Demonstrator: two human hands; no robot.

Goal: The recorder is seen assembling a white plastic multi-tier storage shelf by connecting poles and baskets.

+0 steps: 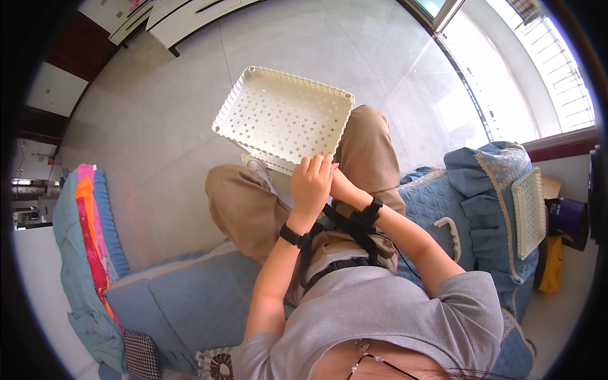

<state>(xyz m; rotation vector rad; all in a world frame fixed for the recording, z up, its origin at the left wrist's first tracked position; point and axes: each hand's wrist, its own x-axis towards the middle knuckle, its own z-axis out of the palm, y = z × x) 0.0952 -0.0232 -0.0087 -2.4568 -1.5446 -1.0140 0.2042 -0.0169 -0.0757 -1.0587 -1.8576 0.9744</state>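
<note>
A cream plastic rack tray [288, 117] with star-shaped holes, a scalloped rim and round corner sockets is tilted in front of my knees. Part of another cream rim [272, 163] shows beneath its near edge. My left hand [310, 183] is closed over the tray's near right corner, fingers bent at the rim. Close against it, my right hand [342, 188] meets the same corner from the right, its fingers partly hidden behind the left hand. What sits under both hands at the corner is covered.
I sit on a blue quilted sofa [183, 304]. A white curved bar [451, 237] lies on it to my right. A second cream perforated tray [529, 212] leans on the sofa's right arm. A white cabinet [190, 22] stands across the tiled floor [158, 101].
</note>
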